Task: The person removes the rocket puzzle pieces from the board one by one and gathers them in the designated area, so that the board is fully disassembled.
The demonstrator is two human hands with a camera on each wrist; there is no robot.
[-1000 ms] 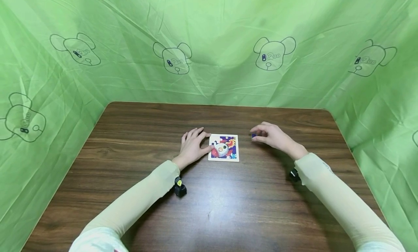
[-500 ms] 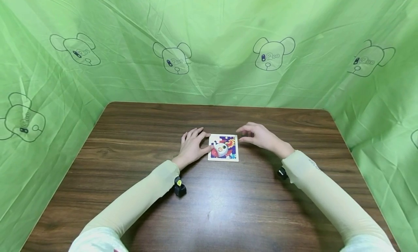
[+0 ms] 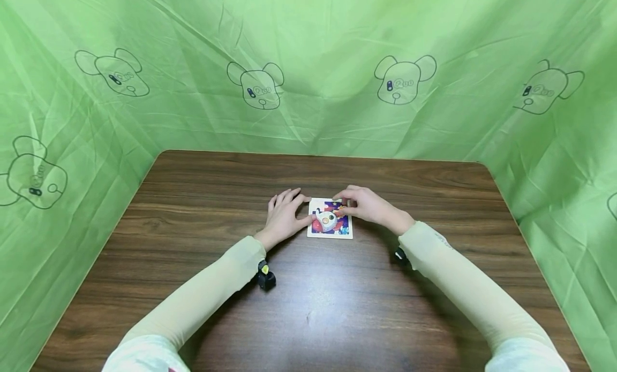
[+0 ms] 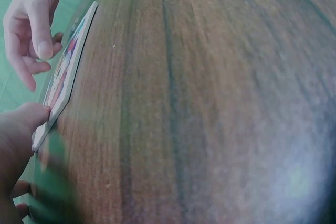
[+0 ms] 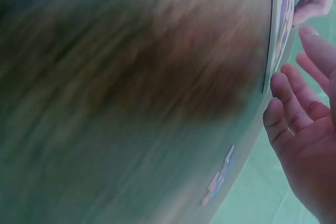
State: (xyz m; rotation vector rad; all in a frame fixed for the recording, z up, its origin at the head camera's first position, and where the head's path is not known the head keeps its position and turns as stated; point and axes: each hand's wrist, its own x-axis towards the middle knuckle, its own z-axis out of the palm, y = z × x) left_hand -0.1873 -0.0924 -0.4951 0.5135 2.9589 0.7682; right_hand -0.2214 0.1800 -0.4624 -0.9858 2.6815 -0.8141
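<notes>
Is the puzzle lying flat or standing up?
Flat. The head view shows the puzzle face up on the table; the left wrist view shows its thin edge resting there.

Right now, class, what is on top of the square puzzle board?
The puzzle board bears a colourful picture; the left hand rests its thumb there. What the right hand covers, upper right, cannot be seen.

The puzzle board (image 3: 331, 236) lies on the table (image 3: 308, 291). The left hand (image 3: 284, 215) is at its left edge, the right hand (image 3: 368, 205) over its right part. A curtain (image 3: 328, 120) hangs behind.
</notes>
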